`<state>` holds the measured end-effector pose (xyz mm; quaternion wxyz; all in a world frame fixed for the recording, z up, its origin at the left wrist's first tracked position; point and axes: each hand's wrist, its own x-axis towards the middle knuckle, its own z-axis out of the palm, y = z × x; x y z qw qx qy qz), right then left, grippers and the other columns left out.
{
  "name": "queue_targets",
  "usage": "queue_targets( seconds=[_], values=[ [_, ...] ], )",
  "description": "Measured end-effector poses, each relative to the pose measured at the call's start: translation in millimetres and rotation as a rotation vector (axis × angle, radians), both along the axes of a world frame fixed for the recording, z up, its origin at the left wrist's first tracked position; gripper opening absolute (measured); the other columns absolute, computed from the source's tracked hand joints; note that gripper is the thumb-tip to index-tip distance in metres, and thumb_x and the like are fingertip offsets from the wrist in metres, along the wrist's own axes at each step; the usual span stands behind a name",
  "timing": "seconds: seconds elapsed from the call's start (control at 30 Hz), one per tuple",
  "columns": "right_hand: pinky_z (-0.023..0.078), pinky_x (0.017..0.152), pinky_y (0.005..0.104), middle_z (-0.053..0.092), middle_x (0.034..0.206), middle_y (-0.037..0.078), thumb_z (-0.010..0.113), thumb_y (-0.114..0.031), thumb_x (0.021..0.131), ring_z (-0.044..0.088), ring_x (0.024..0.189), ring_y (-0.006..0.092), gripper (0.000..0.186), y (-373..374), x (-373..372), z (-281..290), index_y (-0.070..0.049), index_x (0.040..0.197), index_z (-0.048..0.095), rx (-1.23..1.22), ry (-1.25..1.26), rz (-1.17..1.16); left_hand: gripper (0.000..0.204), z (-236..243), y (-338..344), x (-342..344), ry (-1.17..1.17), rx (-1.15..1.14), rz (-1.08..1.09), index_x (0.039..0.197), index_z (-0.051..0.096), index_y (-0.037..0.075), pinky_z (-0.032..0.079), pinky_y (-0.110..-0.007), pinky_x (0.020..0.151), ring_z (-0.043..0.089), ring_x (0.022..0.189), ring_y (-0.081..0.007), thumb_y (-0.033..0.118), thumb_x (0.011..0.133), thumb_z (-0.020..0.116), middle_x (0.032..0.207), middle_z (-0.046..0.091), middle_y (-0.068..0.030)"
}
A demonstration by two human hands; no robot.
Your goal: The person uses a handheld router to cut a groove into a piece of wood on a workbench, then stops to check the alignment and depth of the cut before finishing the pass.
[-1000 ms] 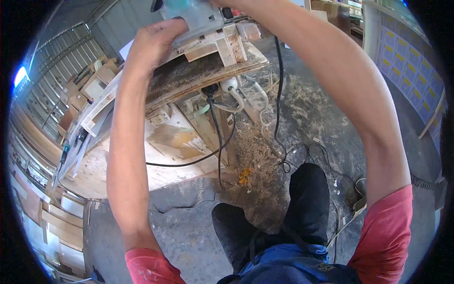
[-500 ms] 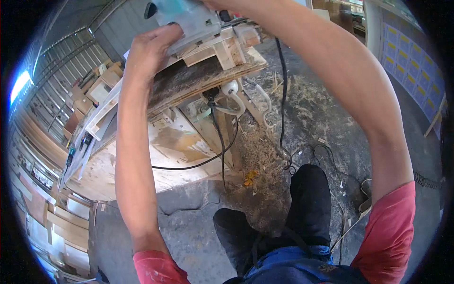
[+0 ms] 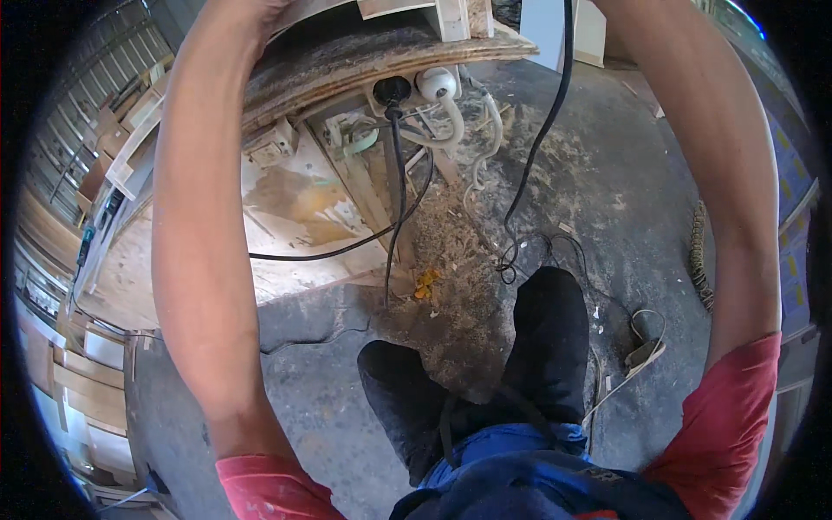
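Note:
My left hand (image 3: pixel 256 10) is at the top edge beside a wooden workpiece (image 3: pixel 453 19), with only its wrist side showing. Its fingers are cut off, so what it holds is hidden. The right forearm (image 3: pixel 702 121) reaches up and out of the picture at the top right, and that hand is out of sight. Below the workpiece runs the dusty plywood edge of a workbench (image 3: pixel 390 62). A dark cord (image 3: pixel 542 139) hangs down between my arms from the top edge.
Under the bench edge are a black plug (image 3: pixel 392 90) and a white plug (image 3: pixel 436 84) with cables. Sawdust (image 3: pixel 451 217) and an orange scrap (image 3: pixel 425 283) lie on the floor. Loose cords coil near my legs. Boards (image 3: pixel 95 390) are stacked at far left.
The view has shifted so that the bench sits higher. The clear and teal object by my hands has left the picture, along with most of my left hand. My forearms are farther apart.

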<state>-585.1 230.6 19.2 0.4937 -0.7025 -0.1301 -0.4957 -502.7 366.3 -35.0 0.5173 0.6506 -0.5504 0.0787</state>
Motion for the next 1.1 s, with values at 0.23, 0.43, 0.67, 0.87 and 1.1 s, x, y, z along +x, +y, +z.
queue_targets(
  seconds=[0.23, 0.43, 0.67, 0.87, 1.1],
  values=[
    [0.056, 0.059, 0.0369, 0.068, 0.074, 0.008, 0.073, -0.043, 0.093, 0.065, 0.06, 0.0212, 0.042, 0, 0, 5, -0.002, 0.091, 0.069, 0.049, 0.047, 0.025, 0.034, 4, 5, -1, -0.042, 0.055, -0.012, 0.112, 0.078, -0.001, 0.048, -0.031, 0.096, 0.069, 0.1, -0.0188, 0.026, 0.092, 0.072, 0.11, 0.078, -0.0115],
    [0.056, 0.058, 0.037, 0.066, 0.072, 0.007, 0.075, -0.044, 0.091, 0.065, 0.059, 0.0219, 0.042, -1, 0, 5, -0.002, 0.09, 0.069, 0.097, 0.049, 0.042, 0.029, 7, -2, 1, 0.102, 0.071, 0.033, 0.103, 0.08, 0.001, 0.048, -0.03, 0.088, 0.068, 0.091, -0.0167, 0.025, 0.089, 0.074, 0.1, 0.078, -0.0081],
    [0.055, 0.058, 0.0379, 0.066, 0.072, 0.007, 0.075, -0.043, 0.091, 0.065, 0.059, 0.0217, 0.041, -4, 2, 6, -0.002, 0.088, 0.069, 0.08, 0.043, 0.085, 0.029, 9, -7, 13, 0.042, -0.001, 0.094, 0.088, 0.08, 0.003, 0.046, -0.029, 0.076, 0.063, 0.078, -0.0134, 0.03, 0.08, 0.081, 0.083, 0.074, -0.0026],
    [0.055, 0.058, 0.0374, 0.068, 0.074, 0.008, 0.076, -0.044, 0.091, 0.065, 0.06, 0.0216, 0.042, 0, 1, 6, -0.002, 0.089, 0.07, 0.091, 0.037, 0.007, 0.031, 10, -16, 25, 0.021, 0.038, 0.179, 0.09, 0.081, 0.002, 0.046, -0.029, 0.071, 0.061, 0.073, -0.0128, 0.032, 0.08, 0.081, 0.081, 0.074, -0.002],
    [0.055, 0.058, 0.0367, 0.068, 0.073, 0.008, 0.076, -0.044, 0.091, 0.066, 0.06, 0.0214, 0.043, -2, 0, 6, -0.001, 0.087, 0.071, 0.107, 0.047, -0.004, 0.03, 11, -13, 28, -0.02, 0.095, 0.045, 0.102, 0.08, 0.002, 0.046, -0.029, 0.071, 0.062, 0.076, -0.0134, 0.027, 0.088, 0.073, 0.087, 0.075, -0.0034]
  ],
)
